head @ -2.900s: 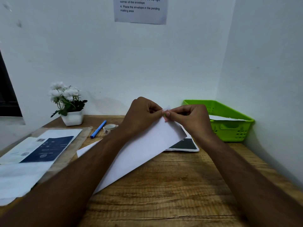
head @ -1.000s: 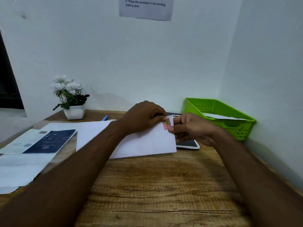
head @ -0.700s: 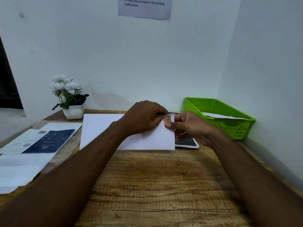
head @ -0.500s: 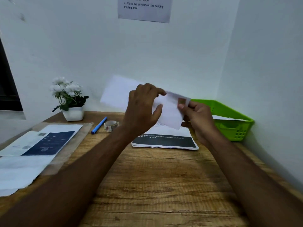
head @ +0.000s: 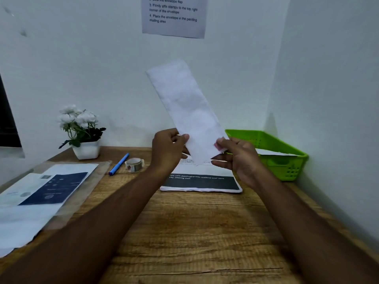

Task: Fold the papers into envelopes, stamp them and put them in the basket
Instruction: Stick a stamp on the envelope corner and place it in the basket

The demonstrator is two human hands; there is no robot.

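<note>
You've got this envelope folded, stamp on, left hand and right hand both pinching its lower end. Looks like it only needs dropping in the basket beside your right hand.

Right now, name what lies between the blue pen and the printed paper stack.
In the head view, a small printed roll stands just right of the pen, left of the stack.

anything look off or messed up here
Nothing looks spilled or torn. The envelope is tilted only because the left hand and right hand hold it up; a second envelope lies in the green basket.
</note>
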